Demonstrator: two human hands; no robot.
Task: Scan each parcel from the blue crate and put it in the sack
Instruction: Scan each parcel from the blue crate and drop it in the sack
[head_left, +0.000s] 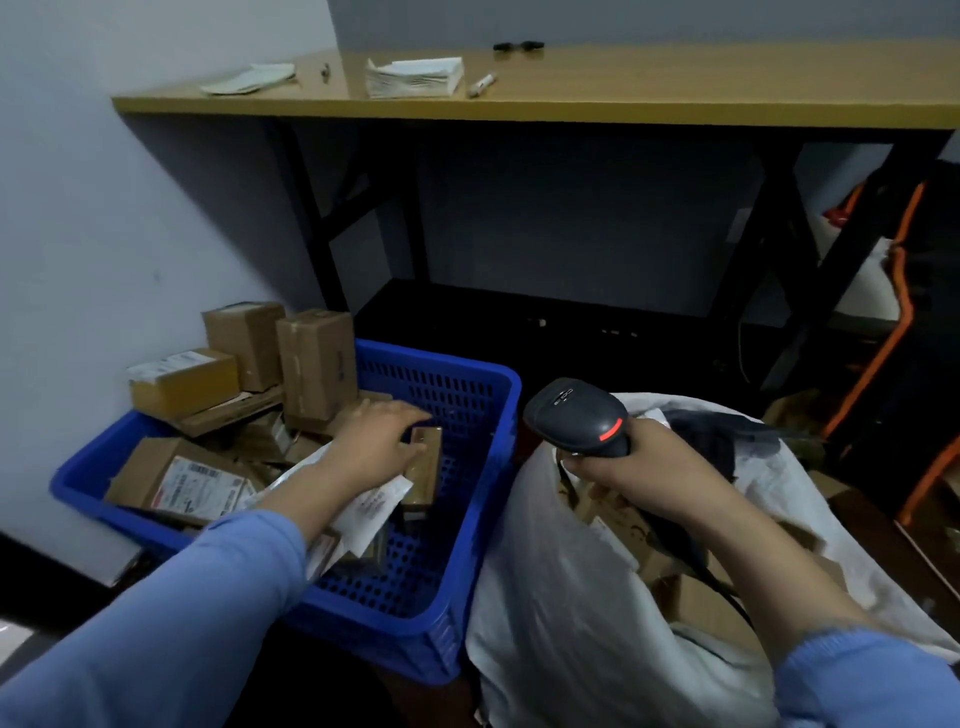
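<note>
A blue perforated crate (467, 499) stands on the floor at lower left, piled with cardboard parcels (176, 478) and a white mailer (371, 512). My left hand (376, 441) reaches into the crate and lies over a small brown box (423, 467), fingers spread on its top. My right hand (631, 462) grips a black barcode scanner (576, 418) with a red stripe, held above the mouth of the white sack (550, 597). Several brown boxes (623, 525) lie inside the sack.
A wooden-topped table (571, 98) with black legs stands behind, carrying papers (413, 78) and a marker (482, 84). The wall closes the left side. Orange-and-black gear (904, 312) stands at right. The scanner's cable (722, 587) trails into the sack.
</note>
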